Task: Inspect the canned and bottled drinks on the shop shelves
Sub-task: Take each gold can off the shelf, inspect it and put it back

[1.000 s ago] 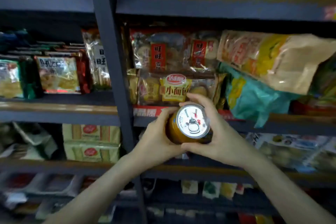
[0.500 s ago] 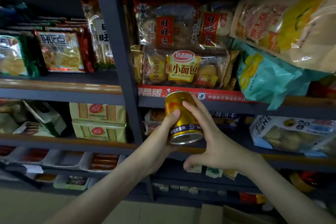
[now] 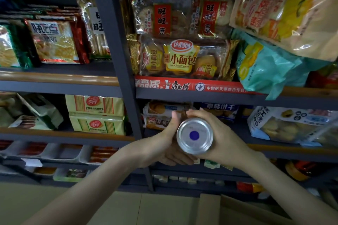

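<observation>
The person holds a can [image 3: 194,136] out in front of the shelving with both hands, turned so its round silver base faces the camera; a dark blue dot sits at the middle of the base. The can lies between the 2 palms. The left hand [image 3: 162,146] cups it from the left and below, thumb raised along the can's left edge and fingers curled under it. The right hand [image 3: 226,139] wraps it from the right, fingers curved over the top rim, so both hands are clamped on the can. The can's body is hidden behind its base and the hands.

The can hangs just right of the dark upright post [image 3: 117,60], in front of the shelf that carries packs of biscuits [image 3: 161,111]. Above it runs a red shelf strip [image 3: 182,86], with a bag of mini French bread [image 3: 182,58] on that shelf and a teal bag [image 3: 265,71] sagging over its edge. Left of the post, 2 yellow cracker packs [image 3: 95,115] are stacked.
</observation>
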Tool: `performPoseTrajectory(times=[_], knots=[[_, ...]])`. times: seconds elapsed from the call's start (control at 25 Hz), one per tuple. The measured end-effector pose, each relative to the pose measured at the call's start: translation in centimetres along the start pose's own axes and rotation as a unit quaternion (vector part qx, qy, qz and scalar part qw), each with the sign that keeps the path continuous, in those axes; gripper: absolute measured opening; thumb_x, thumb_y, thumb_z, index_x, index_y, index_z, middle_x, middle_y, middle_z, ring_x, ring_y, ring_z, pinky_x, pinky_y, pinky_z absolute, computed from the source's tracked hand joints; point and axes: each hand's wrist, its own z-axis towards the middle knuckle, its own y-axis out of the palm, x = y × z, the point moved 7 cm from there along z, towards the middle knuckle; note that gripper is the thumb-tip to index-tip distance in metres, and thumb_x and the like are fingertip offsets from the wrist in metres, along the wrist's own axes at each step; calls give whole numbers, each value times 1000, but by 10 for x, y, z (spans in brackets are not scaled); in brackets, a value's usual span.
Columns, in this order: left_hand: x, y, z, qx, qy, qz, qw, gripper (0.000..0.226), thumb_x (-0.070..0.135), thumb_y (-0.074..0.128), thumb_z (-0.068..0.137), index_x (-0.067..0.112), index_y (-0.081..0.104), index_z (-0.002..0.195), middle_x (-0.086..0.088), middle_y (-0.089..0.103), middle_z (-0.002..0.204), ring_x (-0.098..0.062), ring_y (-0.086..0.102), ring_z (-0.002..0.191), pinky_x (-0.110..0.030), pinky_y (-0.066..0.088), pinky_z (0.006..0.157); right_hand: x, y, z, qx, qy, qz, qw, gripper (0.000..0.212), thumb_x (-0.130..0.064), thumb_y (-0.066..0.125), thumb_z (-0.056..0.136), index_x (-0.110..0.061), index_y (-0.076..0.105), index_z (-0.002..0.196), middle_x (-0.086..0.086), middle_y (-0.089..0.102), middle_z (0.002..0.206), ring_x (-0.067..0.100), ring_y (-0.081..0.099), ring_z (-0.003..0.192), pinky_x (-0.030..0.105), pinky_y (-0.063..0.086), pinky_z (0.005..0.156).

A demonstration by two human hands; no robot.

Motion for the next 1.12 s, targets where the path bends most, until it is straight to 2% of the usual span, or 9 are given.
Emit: performPoseTrajectory(times=[0.08, 0.16, 0.28, 0.44, 0.6, 0.72, 0.8, 0.96, 1.12], knots=[[11, -2, -12, 33, 13, 154, 987, 97, 88, 2, 59, 27, 68, 96, 0, 72, 109, -12, 65, 104, -25, 44, 92, 6, -2, -4, 5, 69, 60, 996, 62, -47, 78, 64, -44, 46, 117, -31, 55, 118, -8, 54, 111, 8, 41, 89], [23, -16, -20, 159, 52, 300, 939, 76, 85, 22, 72, 28, 55, 110, 7, 63, 115, -9, 58, 104, -25, 41, 82, 9, -1, -5, -2, 102, 60, 993, 60, -45, 79, 61, -49, 46, 112, -28, 61, 108, -10, 58, 100, 6, 43, 78], [39, -16, -21, 218, 190, 303, 908, 86, 69, 61, 75, 30, 28, 144, 11, 49, 136, -6, 48, 121, -21, 41, 94, 6, 5, 0, -42, 107, 32, 993, 57, -54, 71, 61, -55, 41, 110, -29, 57, 108, -11, 55, 102, 5, 41, 79], [43, -12, -15, 245, 272, 318, 874, 82, 56, 74, 73, 32, 37, 142, 12, 51, 132, -1, 48, 120, -13, 39, 98, 7, 6, 0, -48, 113, 29, 992, 56, -37, 79, 65, -53, 42, 104, -32, 54, 103, -18, 52, 99, 2, 38, 78], [45, -18, -18, 296, 318, 242, 868, 61, 43, 81, 72, 32, 52, 125, 21, 61, 108, 7, 56, 102, -4, 42, 81, 16, 4, -5, -63, 139, 88, 984, 68, -31, 83, 68, -51, 40, 116, -28, 53, 116, -16, 49, 108, 3, 38, 85], [41, -24, -19, 321, 310, 171, 878, 53, 41, 81, 71, 33, 54, 116, 22, 63, 100, 12, 58, 96, -5, 44, 75, 30, 10, -18, -107, 153, 123, 975, 88, -31, 83, 72, -52, 23, 132, -25, 40, 135, -10, 45, 121, 10, 40, 96], [38, -29, -17, 322, 284, 105, 897, 52, 44, 82, 69, 30, 58, 112, 18, 66, 100, 8, 61, 94, -9, 48, 76, 36, 7, -25, -72, 167, 149, 972, 81, -34, 82, 72, -52, 27, 130, -24, 46, 130, -6, 51, 117, 15, 44, 93], [28, -30, 0, 200, 194, -206, 938, 52, 46, 72, 72, 14, 60, 111, -9, 70, 107, -23, 69, 100, -41, 59, 82, 32, -6, -28, 45, 164, 250, 953, 61, -31, 76, 77, -33, 42, 128, -24, 57, 115, 1, 58, 111, 19, 48, 88], [32, -15, 8, 118, 147, -382, 905, 34, 41, 60, 86, 17, 61, 110, -7, 75, 98, -25, 70, 99, -39, 60, 79, 14, -16, -21, 138, 124, 278, 943, 70, -39, 74, 72, -29, 39, 132, -16, 54, 124, 6, 55, 118, 20, 49, 89]])
